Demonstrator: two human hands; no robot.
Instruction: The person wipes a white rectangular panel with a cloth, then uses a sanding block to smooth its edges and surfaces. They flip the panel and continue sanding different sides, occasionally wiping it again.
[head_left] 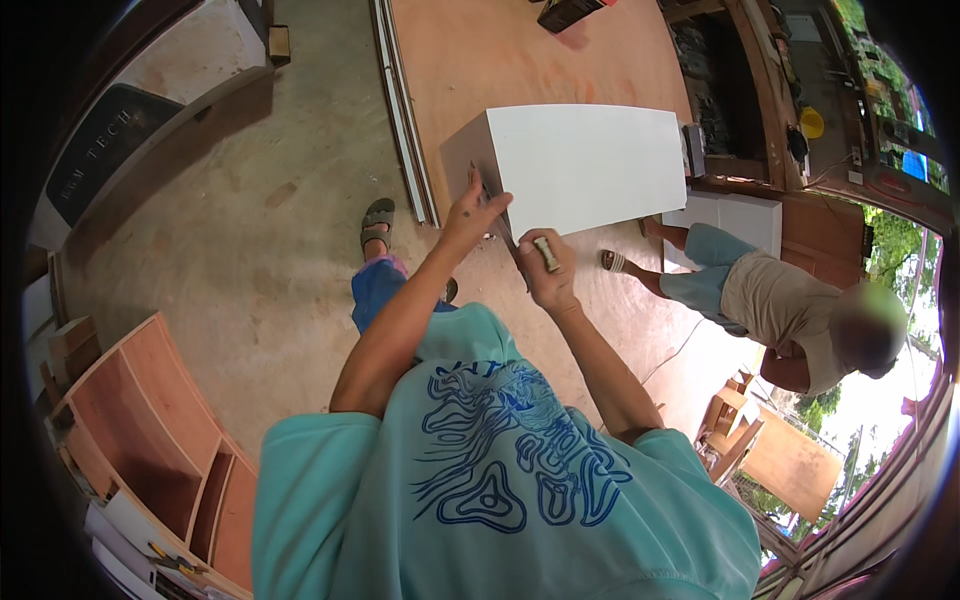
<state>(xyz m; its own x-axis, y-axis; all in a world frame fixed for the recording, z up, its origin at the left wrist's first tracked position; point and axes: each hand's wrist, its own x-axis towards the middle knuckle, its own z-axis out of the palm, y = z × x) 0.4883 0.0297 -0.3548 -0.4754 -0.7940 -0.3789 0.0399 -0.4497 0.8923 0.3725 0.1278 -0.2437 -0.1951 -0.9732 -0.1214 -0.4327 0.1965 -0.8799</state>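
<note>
White box [590, 165] on the wooden table [430, 90] lies ahead, long axis left-to-right — left hand [475, 214] nearer, fingers spread at its left edge; right hand [550, 272] closed around a pale handle [546, 254].

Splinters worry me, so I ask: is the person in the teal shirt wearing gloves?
No, bare skin shows on both the left hand and the right hand.

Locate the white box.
In the head view, the white box is above and right of centre, by the near edge of the brown tabletop, the left hand at its left end, the right hand close by.
</note>
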